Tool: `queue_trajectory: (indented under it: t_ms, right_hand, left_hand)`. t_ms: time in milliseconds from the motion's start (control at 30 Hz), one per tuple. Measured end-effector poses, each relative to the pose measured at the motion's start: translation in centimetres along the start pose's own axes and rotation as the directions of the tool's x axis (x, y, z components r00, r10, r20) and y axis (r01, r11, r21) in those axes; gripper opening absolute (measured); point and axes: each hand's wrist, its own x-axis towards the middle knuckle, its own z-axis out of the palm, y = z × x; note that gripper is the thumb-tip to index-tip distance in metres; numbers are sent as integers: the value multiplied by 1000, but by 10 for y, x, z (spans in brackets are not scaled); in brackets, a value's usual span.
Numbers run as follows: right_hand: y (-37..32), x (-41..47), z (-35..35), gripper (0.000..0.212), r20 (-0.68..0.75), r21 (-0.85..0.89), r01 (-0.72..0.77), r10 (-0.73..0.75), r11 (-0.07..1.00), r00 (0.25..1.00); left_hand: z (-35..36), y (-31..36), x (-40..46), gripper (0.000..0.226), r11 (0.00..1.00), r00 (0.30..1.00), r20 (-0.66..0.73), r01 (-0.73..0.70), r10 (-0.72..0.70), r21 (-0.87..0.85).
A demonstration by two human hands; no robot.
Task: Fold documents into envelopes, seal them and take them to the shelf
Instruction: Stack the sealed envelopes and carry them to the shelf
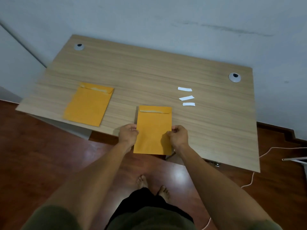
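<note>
Pinched envelope (153, 130) by its side edges, left hand (128, 134) and right hand (179, 136); fingertips hidden behind envelope, over surface (166, 72) edge.

Short olive-green sleeves (49, 216) end well above the elbows, leaving both forearms bare. The shirt front (149, 218) at six o'clock is the same dull green, with black shorts (141, 198) just above it. The feet (152, 186) are bare, without shoes or socks.

No text or label seems readable on either envelope (153, 130) or the table (149, 72)
</note>
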Motion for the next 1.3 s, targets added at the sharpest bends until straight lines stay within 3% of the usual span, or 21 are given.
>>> queue_trajectory:
  t_ms: [300, 467, 767, 1133, 1200, 1300]
  right_hand:
    - [-40, -2, 51, 20, 22, 56, 29, -31, 998, 999]
    - [-66, -3, 116, 9, 14, 36, 33, -33, 999, 999]
    - [-117, -8, 249, 14, -63, 8, 1, 0, 1000, 998]
    - [-128, -3, 307, 41, -139, -172, -95, 72, 980, 988]
    - [-130, -3, 307, 42, -150, -231, -82, 47, 970, 988]
    - [-136, -3, 307, 43, -179, -264, -90, 43, 960, 983]
  left_hand:
    - [-63, 34, 26, 21, 997, 997, 0, -76, 76, 27]
    - [-121, 41, 73, 32, 988, 992, 27, -129, 127, 80]
    - [-234, 46, 173, 30, 990, 988, 126, -97, 84, 99]
    - [-268, 39, 223, 34, 886, 938, 304, -277, 166, 372]
    - [-270, 38, 225, 34, 868, 938, 287, -301, 194, 395]
    - [-280, 42, 232, 39, 859, 961, 124, -276, 247, 430]
